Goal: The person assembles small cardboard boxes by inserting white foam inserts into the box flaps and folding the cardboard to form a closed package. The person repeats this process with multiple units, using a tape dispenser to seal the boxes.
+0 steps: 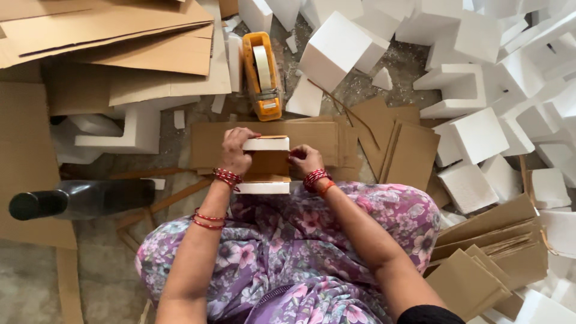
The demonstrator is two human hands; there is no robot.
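Note:
My left hand (235, 150) grips the left end of a small bundle (267, 165): brown cardboard wrapped between two white foam strips, one at the far edge and one at the near edge. My right hand (305, 160) holds the bundle's right side with fingers curled on the cardboard. The bundle rests over flat cardboard sheets (324, 141) just beyond my knees. An orange tape dispenser (263, 75) lies on the floor straight ahead of the bundle.
White foam blocks (474, 90) are piled at the back and right. Cardboard sheets (114, 42) lie at the left and more cardboard pieces (480, 264) at my right. A dark bottle (78, 201) lies on its side at the left.

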